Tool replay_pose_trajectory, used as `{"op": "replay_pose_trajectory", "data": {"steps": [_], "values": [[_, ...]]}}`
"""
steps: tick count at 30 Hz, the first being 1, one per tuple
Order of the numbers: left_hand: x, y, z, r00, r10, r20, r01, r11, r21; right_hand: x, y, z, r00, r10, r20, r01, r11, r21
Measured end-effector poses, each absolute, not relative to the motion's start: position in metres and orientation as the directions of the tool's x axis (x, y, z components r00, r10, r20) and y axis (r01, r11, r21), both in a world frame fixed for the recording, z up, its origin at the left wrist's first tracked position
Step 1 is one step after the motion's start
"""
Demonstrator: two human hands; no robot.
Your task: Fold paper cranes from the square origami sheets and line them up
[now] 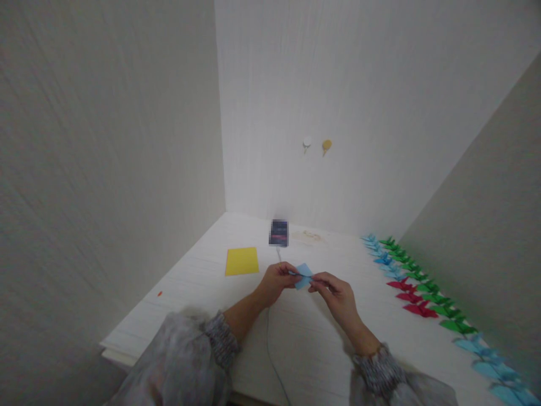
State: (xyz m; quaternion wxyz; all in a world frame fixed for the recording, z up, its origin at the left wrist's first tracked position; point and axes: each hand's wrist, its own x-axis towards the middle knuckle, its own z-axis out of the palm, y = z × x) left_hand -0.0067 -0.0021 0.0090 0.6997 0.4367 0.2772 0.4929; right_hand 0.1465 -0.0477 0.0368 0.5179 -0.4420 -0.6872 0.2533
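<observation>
A small piece of light blue folded paper (304, 270) is held between my two hands, above the middle of the white table (313, 344). My left hand (276, 282) pinches its left side, with thumb and fingers closed on it. On the right side, the thumb and fingertips of my right hand (336, 290) grip the paper's corner. A crease runs across the paper from one hand to the other. Fingertips cover parts of its edges.
Yellow square paper (242, 261) lies left of my hands. Behind them is a phone-like device (279, 233), its screen pixelated, with a cable (270, 349) running toward the front edge. Rows of folded paper cranes (420, 309) line the right side. Two hooks (327, 145) hang on the back wall.
</observation>
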Motion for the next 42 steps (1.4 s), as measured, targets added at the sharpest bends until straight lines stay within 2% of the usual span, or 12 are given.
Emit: {"op": "replay_pose_trajectory", "data": {"steps": [13, 19, 28, 33, 37, 42], "values": [[-0.008, -0.003, 0.011, 0.421, 0.906, 0.048, -0.459, 0.168, 0.873, 0.151, -0.047, 0.037, -0.084, 0.878, 0.471, 0.338, 0.47, -0.815], [-0.011, -0.003, 0.013, 0.467, 0.883, 0.034, -0.405, 0.18, 0.896, 0.154, -0.048, 0.041, -0.157, 0.857, 0.491, 0.378, 0.511, -0.772], [-0.016, -0.006, 0.02, 0.553, 0.825, 0.113, -0.439, 0.173, 0.881, 0.158, -0.05, 0.04, -0.189, 0.854, 0.485, 0.374, 0.52, -0.768], [-0.017, -0.008, 0.022, 0.556, 0.824, 0.112, -0.415, 0.158, 0.896, 0.156, -0.048, 0.037, -0.222, 0.875, 0.429, 0.286, 0.479, -0.83], [-0.012, -0.007, 0.017, 0.474, 0.872, 0.121, -0.333, 0.05, 0.942, 0.149, -0.047, 0.033, -0.178, 0.91, 0.373, 0.144, 0.4, -0.905], [-0.008, -0.007, 0.014, 0.419, 0.888, 0.189, -0.387, -0.013, 0.922, 0.143, -0.048, 0.035, -0.133, 0.916, 0.379, 0.128, 0.395, -0.91]]}}
